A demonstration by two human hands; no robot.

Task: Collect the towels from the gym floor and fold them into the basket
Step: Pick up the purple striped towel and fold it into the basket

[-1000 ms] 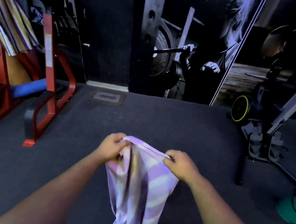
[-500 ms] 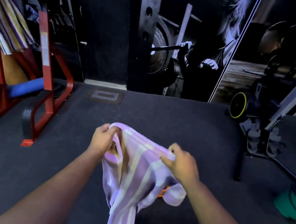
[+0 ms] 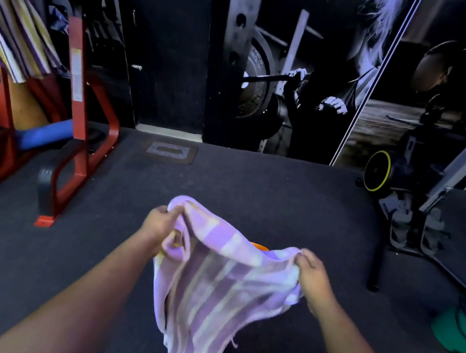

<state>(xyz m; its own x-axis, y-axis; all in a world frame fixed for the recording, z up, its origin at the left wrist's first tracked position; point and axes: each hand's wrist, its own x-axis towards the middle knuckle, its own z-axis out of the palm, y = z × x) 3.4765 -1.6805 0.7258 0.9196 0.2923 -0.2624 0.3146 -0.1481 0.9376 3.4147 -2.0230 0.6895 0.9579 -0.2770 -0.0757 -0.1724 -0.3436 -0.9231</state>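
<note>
Since a moment ago the hands have drawn apart, stretching the towel (image 3: pixel 218 281) wider. Left hand (image 3: pixel 161 226) and right hand (image 3: pixel 312 276) each pinch its top edge; cloth sags below them, mostly hiding something orange (image 3: pixel 259 246) behind.

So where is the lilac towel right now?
In the head view, low and centre: the towel hangs above the dark floor, its top edge held by the left hand and right hand.
</note>
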